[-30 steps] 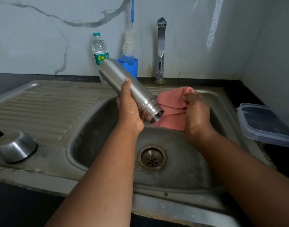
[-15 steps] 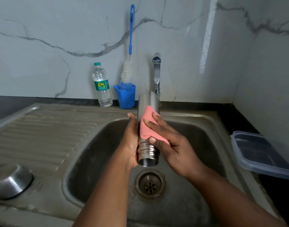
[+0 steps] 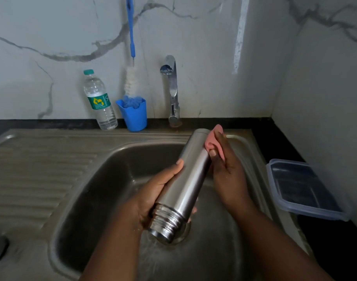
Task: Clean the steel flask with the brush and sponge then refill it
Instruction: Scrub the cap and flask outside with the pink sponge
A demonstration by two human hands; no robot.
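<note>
Over the sink (image 3: 96,159), the left hand (image 3: 153,199) grips the flask (image 3: 185,183) near its threaded mouth, which points down. The right hand (image 3: 228,169) pinches a pink sponge (image 3: 212,138) against the flask's far end.

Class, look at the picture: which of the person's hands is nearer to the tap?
Right. The right hand wipes the flask's far end, just below the tap; the left hand grips nearer its threaded mouth.

Left hand (image 3: 153,191) cradles in a curled grip; right hand (image 3: 228,169) pinches.

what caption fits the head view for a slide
Left hand holds the flask over the sink while right hand wipes it with a sponge.
</note>
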